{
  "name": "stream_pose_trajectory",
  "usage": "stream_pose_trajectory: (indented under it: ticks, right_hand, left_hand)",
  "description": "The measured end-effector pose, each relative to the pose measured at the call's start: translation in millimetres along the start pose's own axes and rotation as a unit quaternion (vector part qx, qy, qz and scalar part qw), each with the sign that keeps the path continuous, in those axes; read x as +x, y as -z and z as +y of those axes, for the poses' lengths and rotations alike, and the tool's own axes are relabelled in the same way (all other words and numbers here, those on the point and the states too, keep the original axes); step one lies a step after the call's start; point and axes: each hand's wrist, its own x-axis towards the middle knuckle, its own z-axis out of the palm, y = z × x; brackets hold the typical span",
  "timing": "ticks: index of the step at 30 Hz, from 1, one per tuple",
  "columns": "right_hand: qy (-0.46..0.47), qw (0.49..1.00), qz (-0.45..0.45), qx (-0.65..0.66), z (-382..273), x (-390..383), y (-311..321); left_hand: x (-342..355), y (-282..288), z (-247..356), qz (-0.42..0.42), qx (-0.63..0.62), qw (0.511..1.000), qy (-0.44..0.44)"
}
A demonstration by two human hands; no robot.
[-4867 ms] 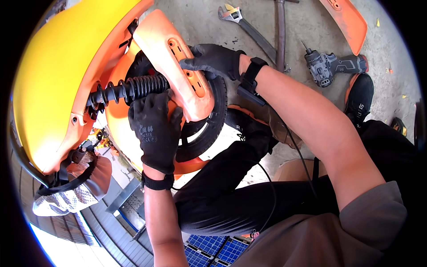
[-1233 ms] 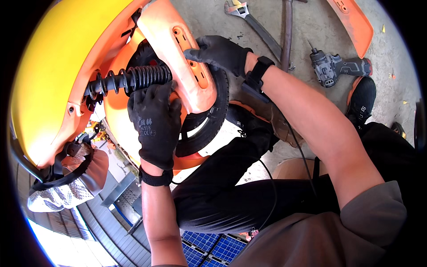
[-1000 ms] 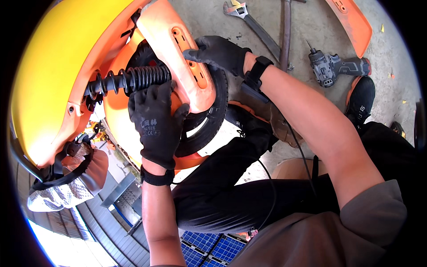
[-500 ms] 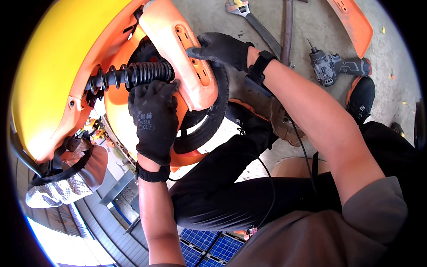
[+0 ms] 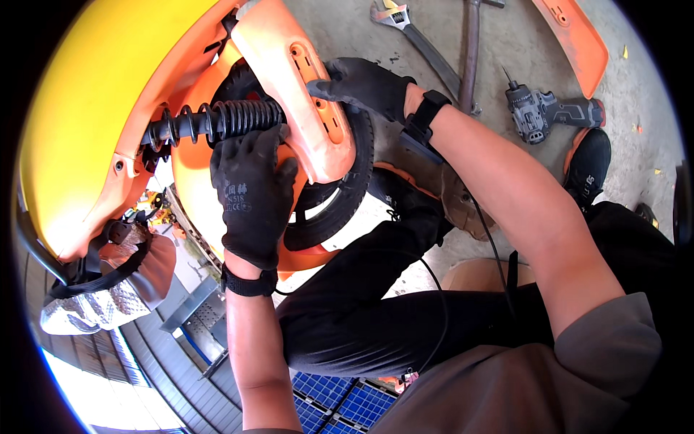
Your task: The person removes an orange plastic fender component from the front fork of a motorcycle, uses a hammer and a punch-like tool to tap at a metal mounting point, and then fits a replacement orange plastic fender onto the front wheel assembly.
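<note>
An orange plastic fork cover with a slotted recess stands in front of a black tyre. My right hand, in a black glove, grips its right edge, the thumb lying at the recess. Below the black coil-spring shock absorber, my gloved left hand is closed with bent fingers. Its index finger reaches the cover's inner edge, while the thumb sits lower and apart from it. What the left fingers hold, if anything, is hidden.
A yellow and orange body panel fills the left side. On the concrete floor lie an adjustable wrench, a hammer, a cordless drill and another orange panel. A black cable crosses my legs.
My left hand has shifted slightly; its thumb has dropped away from the cover's edge and the index finger now reaches up there. The right hand keeps its hold on the cover.
</note>
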Motion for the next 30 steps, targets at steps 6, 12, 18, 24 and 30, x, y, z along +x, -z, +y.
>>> stream_pose_trajectory:
  ticks: [6,12,18,24,30]
  right_hand:
    - [0.007,0.999,-0.013,0.046,-11.8,-8.6,-1.7]
    - [0.028,0.996,-0.017,0.077,-4.8,-6.8,-3.1]
    - [0.021,0.996,-0.018,0.089,4.5,1.5,-3.2]
    - [0.002,0.995,-0.014,0.094,0.7,-2.6,-1.6]
    - [0.008,0.997,-0.001,0.077,3.7,4.1,-0.5]
  left_hand:
    - [-3.7,-5.2,3.1,0.009,0.027,1.0,0.01]
    - [-2.8,-3.9,6.1,0.002,0.022,1.0,0.021]
    - [-3.1,-8.0,8.3,0.024,0.048,0.999,0.007]
    - [-1.8,-9.6,8.4,0.032,0.048,0.998,0.007]
    - [-1.2,-11.9,9.8,0.045,0.055,0.997,0.01]
